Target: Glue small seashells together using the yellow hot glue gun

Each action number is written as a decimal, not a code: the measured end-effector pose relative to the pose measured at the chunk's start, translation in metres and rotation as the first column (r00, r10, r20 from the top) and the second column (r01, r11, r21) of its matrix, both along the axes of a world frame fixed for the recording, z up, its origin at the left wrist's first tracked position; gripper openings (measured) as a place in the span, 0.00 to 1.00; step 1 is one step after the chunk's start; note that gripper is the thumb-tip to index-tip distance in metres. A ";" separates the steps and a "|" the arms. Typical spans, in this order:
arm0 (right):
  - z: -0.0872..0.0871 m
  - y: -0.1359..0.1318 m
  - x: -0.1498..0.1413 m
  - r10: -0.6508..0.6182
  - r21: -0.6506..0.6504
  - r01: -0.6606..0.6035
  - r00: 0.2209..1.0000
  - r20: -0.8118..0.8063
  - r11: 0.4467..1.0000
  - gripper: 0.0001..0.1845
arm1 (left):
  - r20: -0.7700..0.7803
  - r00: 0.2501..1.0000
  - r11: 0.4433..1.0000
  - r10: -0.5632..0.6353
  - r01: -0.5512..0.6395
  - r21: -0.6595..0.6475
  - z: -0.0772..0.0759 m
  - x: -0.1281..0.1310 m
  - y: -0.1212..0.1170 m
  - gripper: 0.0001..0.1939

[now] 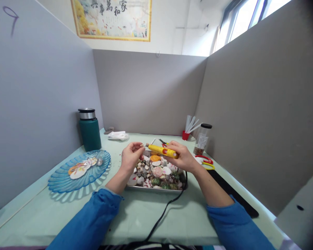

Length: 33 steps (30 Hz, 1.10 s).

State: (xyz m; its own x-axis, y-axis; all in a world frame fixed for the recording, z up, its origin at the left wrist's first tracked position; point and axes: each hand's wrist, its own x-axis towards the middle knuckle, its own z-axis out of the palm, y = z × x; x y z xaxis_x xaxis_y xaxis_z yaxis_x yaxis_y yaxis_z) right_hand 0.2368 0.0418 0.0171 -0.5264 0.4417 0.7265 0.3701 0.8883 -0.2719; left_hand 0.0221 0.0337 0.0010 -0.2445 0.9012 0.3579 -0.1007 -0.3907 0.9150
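Note:
My right hand (pixel 183 158) is wrapped round a yellow hot glue gun (pixel 158 150), its nozzle pointing left. Between the fingertips of my left hand (pixel 129 157) is a small object that looks like a shell (pixel 142 146), close to the nozzle; whether the two touch I cannot tell. Below both hands lies a metal tray (pixel 156 189) full of mixed shells, among them an orange scallop shell (pixel 155 158) and a pinkish one (pixel 157 172). To the left, a blue scalloped plate (pixel 59 178) carries a group of shells (pixel 79 171).
A green bottle (pixel 90 133) stands behind the plate, near a white plastic packet (pixel 118 135). At the back right are a red cup of glue sticks (pixel 186 135) and a lidded jar (pixel 202 140). Red-and-yellow-handled scissors (pixel 208 163) lie beside a black strip (pixel 232 192). A black cord (pixel 164 211) runs toward me.

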 end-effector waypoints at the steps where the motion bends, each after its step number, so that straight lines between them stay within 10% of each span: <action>1: 0.001 0.000 0.001 0.004 -0.001 -0.004 1.000 0.006 1.000 0.09 | 0.004 1.000 1.000 0.006 -0.006 -0.001 0.000 0.000 0.000 0.16; 18: -0.004 0.003 0.007 -0.293 0.010 0.334 0.812 0.505 0.943 0.13 | 0.025 1.000 1.000 -0.020 0.019 0.004 0.002 0.002 -0.004 0.17; 23: 0.006 -0.004 0.004 -0.065 -0.136 0.111 0.950 0.306 0.984 0.16 | 0.002 0.983 0.983 -0.185 0.185 -0.002 0.005 0.004 -0.009 0.16; 33: -0.010 -0.005 -0.025 -0.095 -0.196 0.067 0.986 -0.137 0.978 0.11 | -0.120 0.923 0.930 -0.366 0.365 -0.036 0.003 0.007 -0.015 0.16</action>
